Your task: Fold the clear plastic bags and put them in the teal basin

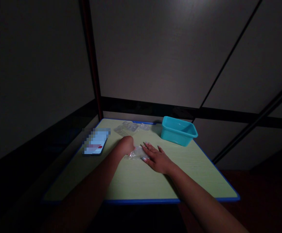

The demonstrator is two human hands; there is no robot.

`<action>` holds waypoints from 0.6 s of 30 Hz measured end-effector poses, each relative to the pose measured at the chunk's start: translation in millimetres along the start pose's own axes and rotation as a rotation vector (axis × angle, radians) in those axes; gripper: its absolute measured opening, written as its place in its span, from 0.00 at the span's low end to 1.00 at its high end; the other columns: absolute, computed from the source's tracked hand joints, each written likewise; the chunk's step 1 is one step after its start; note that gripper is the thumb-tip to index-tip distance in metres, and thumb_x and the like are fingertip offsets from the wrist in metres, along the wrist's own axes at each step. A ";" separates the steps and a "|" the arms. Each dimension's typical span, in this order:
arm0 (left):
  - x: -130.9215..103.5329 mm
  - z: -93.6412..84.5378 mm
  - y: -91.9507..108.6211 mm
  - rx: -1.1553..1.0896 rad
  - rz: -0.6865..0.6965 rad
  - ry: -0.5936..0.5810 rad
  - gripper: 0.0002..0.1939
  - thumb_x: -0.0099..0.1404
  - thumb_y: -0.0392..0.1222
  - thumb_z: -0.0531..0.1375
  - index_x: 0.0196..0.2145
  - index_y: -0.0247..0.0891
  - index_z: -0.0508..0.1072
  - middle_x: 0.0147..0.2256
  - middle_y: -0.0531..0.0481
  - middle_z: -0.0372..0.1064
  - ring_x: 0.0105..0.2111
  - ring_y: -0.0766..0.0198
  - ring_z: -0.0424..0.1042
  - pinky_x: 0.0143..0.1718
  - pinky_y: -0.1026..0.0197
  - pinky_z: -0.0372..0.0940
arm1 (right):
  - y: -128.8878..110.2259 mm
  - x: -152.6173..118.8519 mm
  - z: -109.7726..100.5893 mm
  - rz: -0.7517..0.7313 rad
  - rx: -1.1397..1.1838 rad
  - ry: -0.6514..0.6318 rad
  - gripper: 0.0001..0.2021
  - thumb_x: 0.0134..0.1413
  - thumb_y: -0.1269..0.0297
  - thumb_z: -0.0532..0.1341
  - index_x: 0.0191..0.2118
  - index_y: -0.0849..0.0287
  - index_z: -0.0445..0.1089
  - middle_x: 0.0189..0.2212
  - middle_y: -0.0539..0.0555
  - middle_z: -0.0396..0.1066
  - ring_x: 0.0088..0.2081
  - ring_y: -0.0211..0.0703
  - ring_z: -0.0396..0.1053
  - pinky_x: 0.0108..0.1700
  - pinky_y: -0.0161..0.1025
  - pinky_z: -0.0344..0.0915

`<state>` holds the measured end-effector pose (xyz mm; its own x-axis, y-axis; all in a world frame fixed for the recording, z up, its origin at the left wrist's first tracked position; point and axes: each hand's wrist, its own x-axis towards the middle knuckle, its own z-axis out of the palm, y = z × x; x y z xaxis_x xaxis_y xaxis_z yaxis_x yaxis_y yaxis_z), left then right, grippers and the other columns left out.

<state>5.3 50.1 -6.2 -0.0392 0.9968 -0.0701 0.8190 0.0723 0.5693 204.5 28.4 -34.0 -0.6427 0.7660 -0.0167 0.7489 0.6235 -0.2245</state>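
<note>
A clear plastic bag [137, 152] lies on the light green tabletop, between my two hands. My left hand [127, 144] is closed at the bag's left end, its fingers curled around that edge and mostly hidden from me. Flat on the bag's right end rests my right hand [157, 159], with its fingers spread and nothing gripped. Beyond my left hand, more clear plastic bags [127, 127] lie on the tabletop, loosely spread and overlapping. A smaller clear piece of plastic [144, 126] sits just right of them.
A turquoise plastic basket [177, 131] stands at the back right of the table [141, 184], which has a blue rim. At the left edge lies a phone [96, 144] with its screen lit and partly blurred. Dark panelled walls close in behind and on the left.
</note>
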 end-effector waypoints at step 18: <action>-2.3 -2.9 -2.3 0.131 0.053 -0.013 0.04 0.57 0.39 0.61 0.29 0.35 0.73 0.22 0.50 0.70 0.25 0.63 0.71 0.29 0.65 0.59 | 5.1 -0.6 2.8 -0.002 0.061 0.067 0.33 0.60 0.49 0.46 0.66 0.51 0.34 0.66 0.55 0.32 0.66 0.47 0.32 0.60 0.62 0.35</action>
<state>1.8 47.8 -5.0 0.0124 0.9985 -0.0541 0.8872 0.0139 0.4611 208.2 30.7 -37.9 -0.6303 0.7748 0.0480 0.7352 0.6156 -0.2838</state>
